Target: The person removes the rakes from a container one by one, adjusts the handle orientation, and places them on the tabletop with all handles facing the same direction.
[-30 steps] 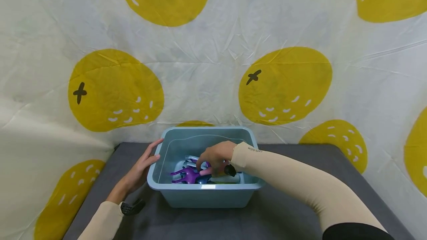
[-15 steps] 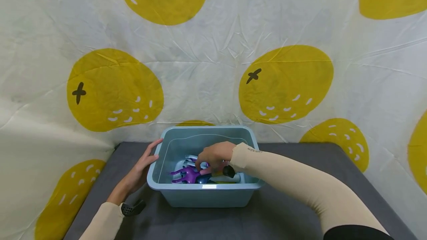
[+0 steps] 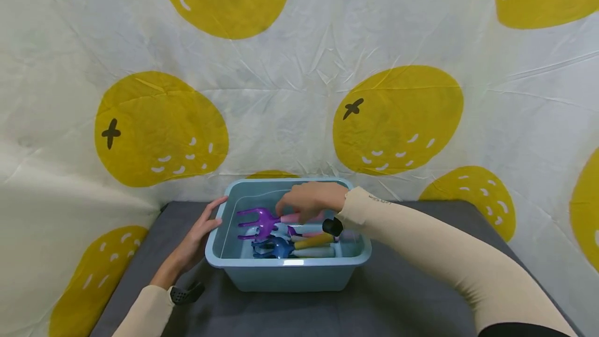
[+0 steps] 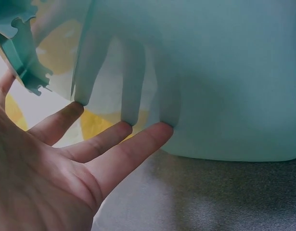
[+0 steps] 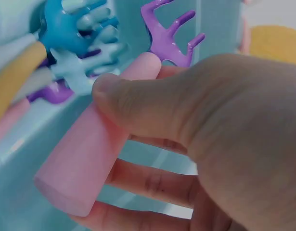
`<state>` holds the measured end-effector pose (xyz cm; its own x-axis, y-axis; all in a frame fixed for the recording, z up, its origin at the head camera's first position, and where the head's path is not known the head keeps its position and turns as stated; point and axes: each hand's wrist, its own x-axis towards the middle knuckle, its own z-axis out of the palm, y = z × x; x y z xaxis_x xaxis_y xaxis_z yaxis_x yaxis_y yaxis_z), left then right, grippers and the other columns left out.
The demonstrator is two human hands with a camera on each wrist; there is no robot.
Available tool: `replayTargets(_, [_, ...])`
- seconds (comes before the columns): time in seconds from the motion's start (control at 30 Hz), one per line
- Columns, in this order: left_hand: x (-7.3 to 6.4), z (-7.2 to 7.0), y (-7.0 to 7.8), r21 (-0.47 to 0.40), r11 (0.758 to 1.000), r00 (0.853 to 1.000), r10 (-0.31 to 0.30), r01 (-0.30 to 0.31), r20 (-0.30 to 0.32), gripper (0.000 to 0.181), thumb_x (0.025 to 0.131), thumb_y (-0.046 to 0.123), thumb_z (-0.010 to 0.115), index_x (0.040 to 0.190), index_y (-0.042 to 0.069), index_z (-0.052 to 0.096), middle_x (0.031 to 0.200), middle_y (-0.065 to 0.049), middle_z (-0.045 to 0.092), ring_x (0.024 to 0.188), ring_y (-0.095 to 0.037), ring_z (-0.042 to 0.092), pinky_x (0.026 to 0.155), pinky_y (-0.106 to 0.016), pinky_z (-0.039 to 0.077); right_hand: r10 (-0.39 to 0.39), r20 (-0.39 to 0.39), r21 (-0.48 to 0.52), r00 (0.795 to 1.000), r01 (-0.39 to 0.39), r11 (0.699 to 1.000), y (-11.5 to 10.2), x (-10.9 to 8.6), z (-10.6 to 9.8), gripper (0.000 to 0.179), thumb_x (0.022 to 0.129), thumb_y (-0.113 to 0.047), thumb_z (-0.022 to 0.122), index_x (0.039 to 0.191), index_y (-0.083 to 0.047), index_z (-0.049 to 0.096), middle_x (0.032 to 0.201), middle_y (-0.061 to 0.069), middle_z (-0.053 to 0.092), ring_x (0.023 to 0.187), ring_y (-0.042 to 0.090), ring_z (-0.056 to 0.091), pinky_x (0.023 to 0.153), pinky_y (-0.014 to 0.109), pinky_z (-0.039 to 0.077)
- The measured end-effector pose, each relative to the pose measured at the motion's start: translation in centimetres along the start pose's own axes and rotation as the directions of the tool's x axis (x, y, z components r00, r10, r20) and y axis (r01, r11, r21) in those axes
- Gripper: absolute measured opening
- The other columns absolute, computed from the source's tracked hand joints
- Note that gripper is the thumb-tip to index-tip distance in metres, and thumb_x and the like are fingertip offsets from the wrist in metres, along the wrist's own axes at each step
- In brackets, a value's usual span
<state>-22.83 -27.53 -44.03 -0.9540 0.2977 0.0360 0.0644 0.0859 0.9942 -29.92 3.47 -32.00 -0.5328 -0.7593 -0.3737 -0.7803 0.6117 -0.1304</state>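
The left hand point(image 3: 193, 239), fingers spread, touches the left side of the tub point(image 3: 243, 262) — likely steadying it. Inside the tub, the right hand point(image 3: 315, 199) pinches the purple fork point(image 3: 264, 222) by its pink handle point(image 5: 78, 163), presumably for control; the blue fork point(image 3: 282, 247) lies along the tub's near wall.

There is one tub point(image 3: 290, 277), one table point(image 3: 323, 313), one left hand point(image 3: 193, 241) and one right hand point(image 3: 311, 201). At least two purple tools point(image 3: 263, 223), one dark blue fork point(image 3: 281, 247) and one pale blue fork point(image 5: 74, 73) show — overlap hides the full number. Eight yellow fruit prints point(image 3: 398, 124) mark one sheet point(image 3: 281, 134).
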Motion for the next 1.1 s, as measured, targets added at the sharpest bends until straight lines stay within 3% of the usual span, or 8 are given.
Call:
replayTargets(0.1, [-0.1,0.2,0.0,0.021,1.0,1.0,0.018,-0.018,-0.006,0.061,0.106,0.032,0.042,0.162,0.025,0.019,0.166,-0.015,0.011,0.138,-0.048,0.033,0.107,-0.063,0.038,-0.032,-0.033,0.024,0.999,0.033,0.999,0.6,-1.6,-1.2,0.049,0.093,-0.01,0.074,0.139,-0.023,0.063,0.095,0.0,0.068,0.072,0.015,0.059,0.066,0.028,0.052])
replayTargets(0.3, [-0.1,0.1,-0.2,0.068,0.996,0.998,0.061,-0.059,-0.021,0.057,0.108,0.03,0.039,0.162,0.021,0.022,0.166,-0.015,0.011,0.138,-0.043,0.031,0.103,-0.05,0.039,-0.046,-0.112,0.028,0.993,0.05,0.998,2.2,-5.9,-3.5,0.05,0.093,-0.01,0.074,0.14,-0.015,0.061,0.114,0.005,0.068,0.092,0.021,0.062,0.077,0.03,0.054])
replayTargets(0.5, [0.0,0.3,-0.3,0.085,0.994,0.998,0.067,-0.066,-0.015,0.056,0.109,0.03,0.039,0.162,0.021,0.022,0.166,-0.015,0.01,0.138,-0.043,0.03,0.103,-0.051,0.038,0.011,-0.206,0.106,0.979,0.011,0.994,4.9,-10.6,-4.0,0.046,0.092,-0.013,0.076,0.137,-0.014,0.063,0.1,0.003,0.07,0.072,0.014,0.063,0.063,0.027,0.054])
replayTargets(0.63, [0.0,0.5,-0.3,0.097,0.992,0.996,0.082,-0.079,-0.024,0.056,0.109,0.03,0.038,0.162,0.021,0.024,0.166,-0.014,0.011,0.137,-0.041,0.031,0.102,-0.05,0.038,0.075,-0.257,0.158,0.963,-0.034,0.987,7.0,-13.3,-3.0,0.045,0.092,-0.012,0.076,0.135,-0.013,0.064,0.092,0.002,0.07,0.064,0.011,0.063,0.062,0.027,0.054])
replayTargets(0.8, [-0.3,0.4,-0.3,0.117,0.989,0.994,0.099,-0.094,-0.036,0.055,0.109,0.029,0.036,0.162,0.02,0.024,0.167,-0.014,0.012,0.136,-0.04,0.032,0.101,-0.046,0.04,0.156,-0.285,0.217,0.946,-0.095,0.971,9.1,-16.3,-1.1,0.048,0.091,-0.011,0.077,0.137,-0.009,0.062,0.09,0.001,0.07,0.066,0.01,0.064,0.06,0.026,0.055])
replayTargets(1.1, [-0.7,0.3,-0.2,0.14,0.985,0.993,0.108,-0.101,-0.042,0.054,0.109,0.031,0.035,0.162,0.022,0.025,0.166,-0.014,0.014,0.135,-0.039,0.033,0.1,-0.046,0.041,0.325,-0.27,0.398,0.906,-0.202,0.895,13.1,-20.5,3.2,0.049,0.09,-0.014,0.079,0.135,-0.007,0.062,0.094,0.007,0.072,0.067,0.016,0.066,0.056,0.032,0.056])
